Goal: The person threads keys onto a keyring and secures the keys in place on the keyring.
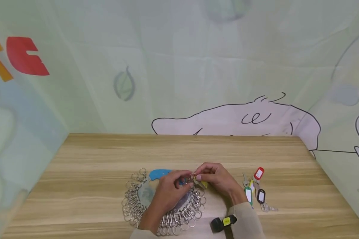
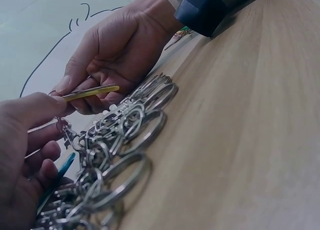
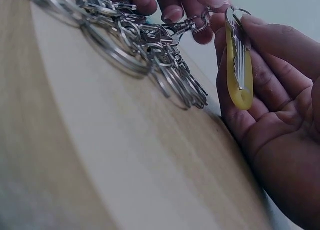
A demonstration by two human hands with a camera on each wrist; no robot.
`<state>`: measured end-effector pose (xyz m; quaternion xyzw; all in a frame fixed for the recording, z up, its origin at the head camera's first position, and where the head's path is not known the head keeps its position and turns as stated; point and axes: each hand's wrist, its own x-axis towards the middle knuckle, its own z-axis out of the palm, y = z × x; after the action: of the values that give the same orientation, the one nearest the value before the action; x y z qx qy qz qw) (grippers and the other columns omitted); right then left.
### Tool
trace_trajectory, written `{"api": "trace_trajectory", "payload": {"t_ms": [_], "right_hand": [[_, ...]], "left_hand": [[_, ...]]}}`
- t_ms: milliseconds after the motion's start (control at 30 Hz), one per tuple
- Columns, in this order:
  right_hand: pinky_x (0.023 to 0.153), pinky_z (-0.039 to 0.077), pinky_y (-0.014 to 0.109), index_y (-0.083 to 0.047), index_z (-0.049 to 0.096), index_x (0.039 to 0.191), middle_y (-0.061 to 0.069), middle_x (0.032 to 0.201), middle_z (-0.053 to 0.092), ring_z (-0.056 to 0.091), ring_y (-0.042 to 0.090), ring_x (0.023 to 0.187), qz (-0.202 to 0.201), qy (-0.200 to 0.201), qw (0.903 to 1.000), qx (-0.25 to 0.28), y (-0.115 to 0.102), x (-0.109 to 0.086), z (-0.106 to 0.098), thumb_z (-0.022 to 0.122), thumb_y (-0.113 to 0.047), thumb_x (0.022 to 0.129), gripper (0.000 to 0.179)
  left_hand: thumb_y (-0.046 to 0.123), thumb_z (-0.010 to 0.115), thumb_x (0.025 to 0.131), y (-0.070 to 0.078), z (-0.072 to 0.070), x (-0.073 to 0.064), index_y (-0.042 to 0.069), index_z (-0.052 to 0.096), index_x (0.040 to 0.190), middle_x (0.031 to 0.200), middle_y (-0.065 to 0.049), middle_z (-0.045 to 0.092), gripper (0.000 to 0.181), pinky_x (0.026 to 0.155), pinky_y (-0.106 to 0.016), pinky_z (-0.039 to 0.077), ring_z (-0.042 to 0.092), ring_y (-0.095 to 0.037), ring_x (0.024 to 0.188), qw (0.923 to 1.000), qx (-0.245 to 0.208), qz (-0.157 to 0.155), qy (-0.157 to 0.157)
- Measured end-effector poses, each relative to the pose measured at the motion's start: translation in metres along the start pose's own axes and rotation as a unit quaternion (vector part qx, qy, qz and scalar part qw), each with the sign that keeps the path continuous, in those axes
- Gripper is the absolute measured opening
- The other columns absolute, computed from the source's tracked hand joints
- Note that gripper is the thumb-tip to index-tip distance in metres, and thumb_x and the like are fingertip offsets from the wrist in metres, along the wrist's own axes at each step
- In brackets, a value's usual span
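My right hand pinches a small metal ring from which a key and a yellow key tag hang. Thumb and forefinger of my left hand pinch a metal ring at the end of a snap clasp, right against the tag's ring. That clasp belongs to a round metal key holder with a blue handle, lying on the table under my left hand. Many clasps with split rings fringe its edge. Part of the plate is hidden by my left hand and forearm.
On the wooden table, to the right, lies a group of keys with a red tag, a green tag and a black tag. A black wrist device sits at my right sleeve. Printed fabric walls stand behind and beside the table.
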<state>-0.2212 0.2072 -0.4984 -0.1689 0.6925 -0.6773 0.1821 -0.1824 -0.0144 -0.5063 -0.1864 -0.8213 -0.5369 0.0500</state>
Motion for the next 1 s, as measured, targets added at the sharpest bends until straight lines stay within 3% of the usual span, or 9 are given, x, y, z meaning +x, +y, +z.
{"api": "trace_trajectory", "payload": {"t_ms": [133, 267, 433, 1000], "right_hand": [[0.076, 0.049, 0.027, 0.008, 0.067, 0.103, 0.014, 0.098, 0.072, 0.064, 0.019, 0.086, -0.006, 0.0, 1.0, -0.002, 0.0008, -0.0011, 0.0001, 0.071, -0.001, 0.089, 0.018], [0.075, 0.049, 0.026, 0.001, 0.07, 0.101, 0.013, 0.099, 0.072, 0.063, 0.019, 0.086, -0.003, 0.0, 1.0, 0.0, 0.0016, -0.0011, 0.0001, 0.07, 0.0, 0.089, 0.012], [0.074, 0.049, 0.027, -0.008, 0.073, 0.098, 0.014, 0.099, 0.072, 0.064, 0.019, 0.085, 0.003, 0.0, 1.0, 0.003, 0.0011, -0.0002, 0.0003, 0.07, 0.0, 0.089, 0.013], [0.074, 0.049, 0.027, -0.009, 0.073, 0.098, 0.013, 0.098, 0.072, 0.063, 0.018, 0.083, 0.007, 0.002, 1.0, 0.0, -0.0005, 0.0003, 0.0001, 0.074, -0.005, 0.087, 0.011]], "left_hand": [[0.011, 0.085, 0.08, -0.0004, 0.0013, -0.0004, 0.016, 0.07, 0.122, 0.095, 0.007, 0.065, 0.045, 0.056, -0.024, 0.046, 0.053, -0.013, 0.064, 0.9999, -0.001, 0.012, 0.001], [0.007, 0.083, 0.082, -0.0012, 0.0024, -0.0006, 0.017, 0.071, 0.119, 0.1, 0.009, 0.067, 0.04, 0.057, -0.024, 0.046, 0.055, -0.012, 0.069, 0.9998, -0.006, 0.019, 0.006], [0.007, 0.081, 0.084, -0.001, 0.0024, -0.0008, 0.019, 0.073, 0.115, 0.093, 0.01, 0.066, 0.034, 0.058, -0.024, 0.047, 0.054, -0.008, 0.07, 0.9998, -0.001, 0.015, 0.012], [0.012, 0.081, 0.085, -0.0024, 0.002, 0.0004, 0.017, 0.073, 0.113, 0.087, 0.011, 0.063, 0.029, 0.061, -0.025, 0.049, 0.055, -0.008, 0.07, 0.9999, 0.004, 0.004, 0.011]]}}
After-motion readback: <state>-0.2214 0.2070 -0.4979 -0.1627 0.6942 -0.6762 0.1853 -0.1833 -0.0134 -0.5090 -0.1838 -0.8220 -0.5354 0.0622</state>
